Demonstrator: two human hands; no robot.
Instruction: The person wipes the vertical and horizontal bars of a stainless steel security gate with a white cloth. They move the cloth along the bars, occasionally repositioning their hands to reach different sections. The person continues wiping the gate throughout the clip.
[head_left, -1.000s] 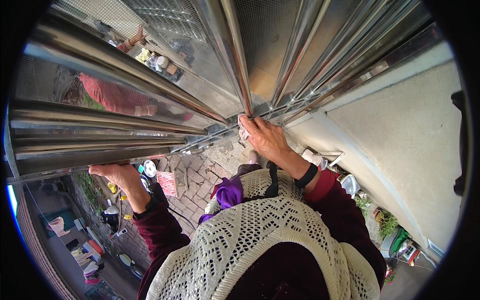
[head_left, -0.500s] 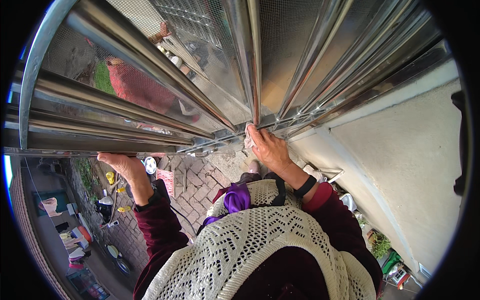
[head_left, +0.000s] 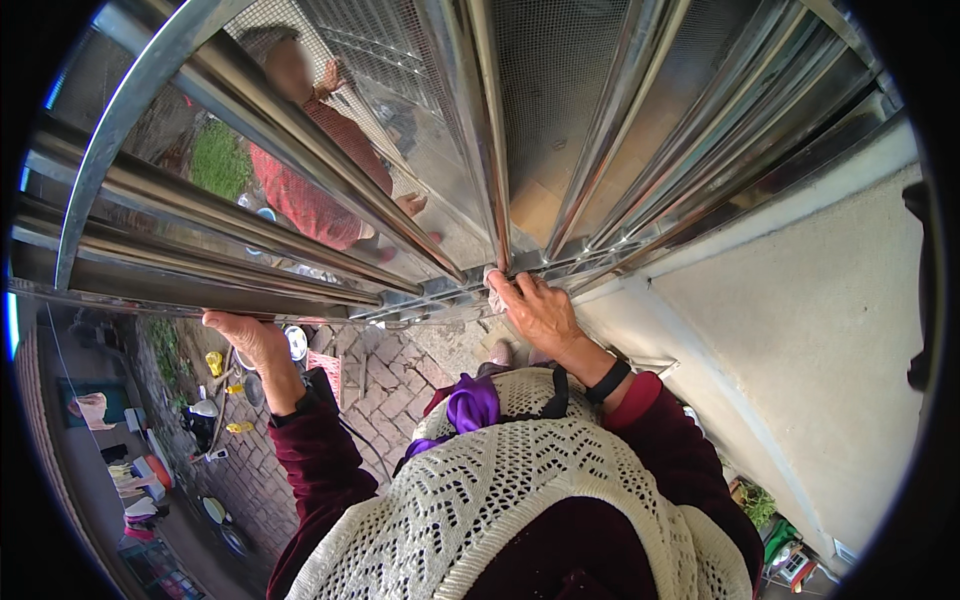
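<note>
A bowed metal grille of shiny upright bars [head_left: 440,235] stands before me, its long bottom rail [head_left: 410,302] crossing the view. My right hand [head_left: 545,315] is closed on a crumpled pale cloth [head_left: 495,290], pressing it against the rail at the foot of a middle bar. At the left, my left hand [head_left: 252,342] grips the rail's near edge. Its thumb shows, while the other fingers are hidden behind the metal.
Beyond the bars and wire mesh, another person in red [head_left: 315,170] raises a hand near a mesh panel. A pale wall [head_left: 790,310] runs along my right. Below lie brick paving [head_left: 385,375], a pink slatted item [head_left: 323,372] and potted greenery [head_left: 757,503].
My right hand and the cloth have shifted slightly down and left in the picture. The person beyond the bars now shows more fully. My left hand keeps its place on the rail.
</note>
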